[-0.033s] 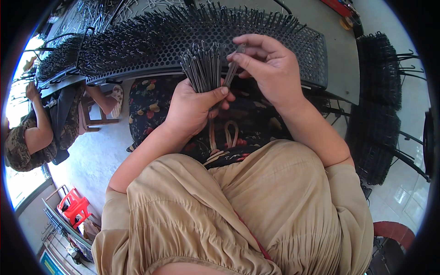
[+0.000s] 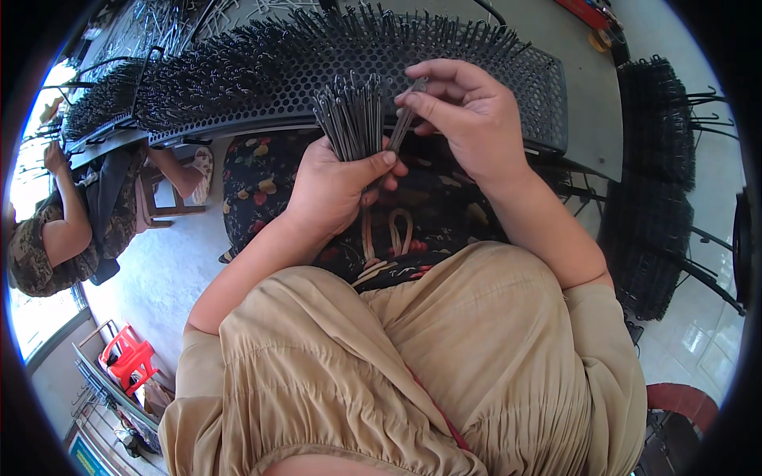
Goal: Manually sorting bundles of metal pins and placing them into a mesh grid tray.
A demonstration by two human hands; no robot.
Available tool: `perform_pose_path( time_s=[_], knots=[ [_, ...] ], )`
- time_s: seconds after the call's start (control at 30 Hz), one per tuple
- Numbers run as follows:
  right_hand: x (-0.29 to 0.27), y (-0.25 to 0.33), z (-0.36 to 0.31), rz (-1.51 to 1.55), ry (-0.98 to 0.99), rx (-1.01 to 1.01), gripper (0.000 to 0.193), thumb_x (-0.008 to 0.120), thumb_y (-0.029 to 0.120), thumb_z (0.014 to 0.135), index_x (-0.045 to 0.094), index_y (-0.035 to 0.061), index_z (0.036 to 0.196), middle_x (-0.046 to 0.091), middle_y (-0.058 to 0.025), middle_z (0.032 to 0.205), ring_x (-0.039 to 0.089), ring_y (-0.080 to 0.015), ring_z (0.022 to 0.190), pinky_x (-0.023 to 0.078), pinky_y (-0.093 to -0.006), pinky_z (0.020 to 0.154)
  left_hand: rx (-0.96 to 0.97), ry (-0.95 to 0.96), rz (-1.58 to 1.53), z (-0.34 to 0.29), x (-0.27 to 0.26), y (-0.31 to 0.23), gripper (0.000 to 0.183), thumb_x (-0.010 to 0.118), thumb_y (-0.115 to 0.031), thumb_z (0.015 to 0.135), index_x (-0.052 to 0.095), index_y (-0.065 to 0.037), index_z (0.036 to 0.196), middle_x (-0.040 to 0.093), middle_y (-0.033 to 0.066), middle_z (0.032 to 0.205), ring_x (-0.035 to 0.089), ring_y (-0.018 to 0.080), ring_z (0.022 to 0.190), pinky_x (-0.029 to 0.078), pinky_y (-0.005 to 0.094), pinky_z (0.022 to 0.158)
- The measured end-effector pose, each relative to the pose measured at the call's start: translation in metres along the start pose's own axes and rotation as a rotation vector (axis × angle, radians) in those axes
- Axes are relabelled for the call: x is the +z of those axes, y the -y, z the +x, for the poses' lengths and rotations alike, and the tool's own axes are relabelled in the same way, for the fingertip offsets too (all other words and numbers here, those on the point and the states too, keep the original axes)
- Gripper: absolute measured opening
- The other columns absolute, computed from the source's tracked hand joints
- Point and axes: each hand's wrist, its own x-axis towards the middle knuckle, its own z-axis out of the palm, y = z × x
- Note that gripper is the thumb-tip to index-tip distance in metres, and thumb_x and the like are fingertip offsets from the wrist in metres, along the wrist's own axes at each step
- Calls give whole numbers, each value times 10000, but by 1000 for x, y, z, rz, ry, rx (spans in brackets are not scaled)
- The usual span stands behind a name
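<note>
My left hand is closed around a thick bundle of thin dark metal rods with small bent ends, standing upright out of the fist. Thumb and fingers of my right hand are pinched on the tops of a few thin metal rods just right of the bundle. The lower ends of those rods slant down to my left thumb and fingers. Beyond both hands stands a black perforated metal rack filled with many similar dark rods.
A dark floral cloth covers my lap. At the left, another person works at the table. Racks of black pieces hang at the right. A red plastic stool is at lower left, a dark red rounded seat edge at lower right.
</note>
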Motion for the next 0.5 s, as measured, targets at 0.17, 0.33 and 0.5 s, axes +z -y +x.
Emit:
perform_pose_path(
  time_s=[0.17,0.33,0.5],
  knots=[
    [-7,3,4,169,-30,52,243,651,21,878,590,-10,1111,700,-117,903,678,-136,802,547,-222,602,15,7,-19,1,-2,0,152,634,-34,886,591,-20,1031,666,111,843,606,127,673,405,204,470],
    [-55,4,33,234,-200,-130,185,644,11,882,581,-3,1056,703,-158,925,681,-163,786,559,-237,626,-53,11,-65,6,-9,-3,123,630,-40,886,605,-18,1004,668,99,823,602,116,663,400,215,474],
    [-94,2,46,-139,-405,-672,173,623,-33,896,557,-31,1055,697,-172,962,679,-162,822,569,-246,692,-108,-44,-70,14,-15,4,123,625,-35,874,604,-27,995,652,85,801,585,115,649,386,219,472]
  ],
)
